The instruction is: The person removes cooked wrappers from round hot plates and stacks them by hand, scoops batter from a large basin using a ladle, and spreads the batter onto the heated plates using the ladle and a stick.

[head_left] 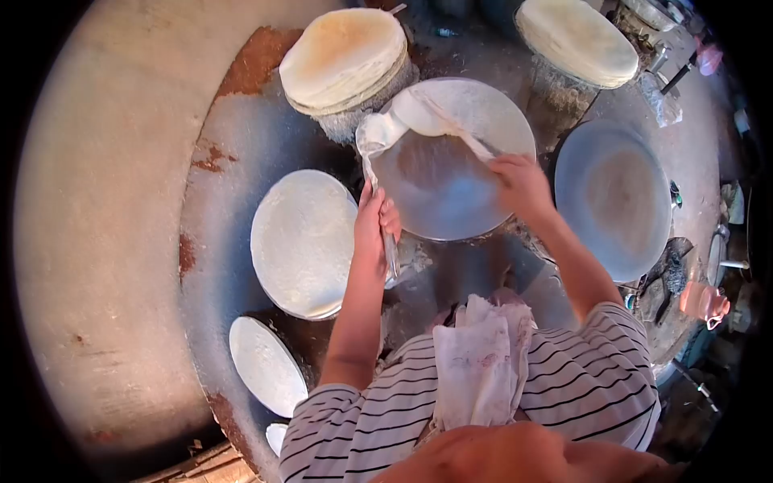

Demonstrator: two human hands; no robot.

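Note:
My left hand [377, 224] is wrapped round the long handle of a metal ladle [381, 135]. The ladle's bowl, coated in white, is over the far left edge of a round griddle plate [447, 197]. My right hand [519, 189] is closed on the thin end of a long, flat, white-coated scraper [431, 117], above the plate's right side. The scraper's broad end reaches the ladle's bowl; whether they touch is unclear. A pale layer covers the far part of the plate, and its middle looks brownish and bare.
Stacks of thin round sheets stand at the far left [345, 60] and far right [576, 40]. A white-covered round plate [302, 241] lies left, with a smaller one [267, 366] nearer. To the right is a grey griddle [616, 197], then a pinkish plastic container [703, 302].

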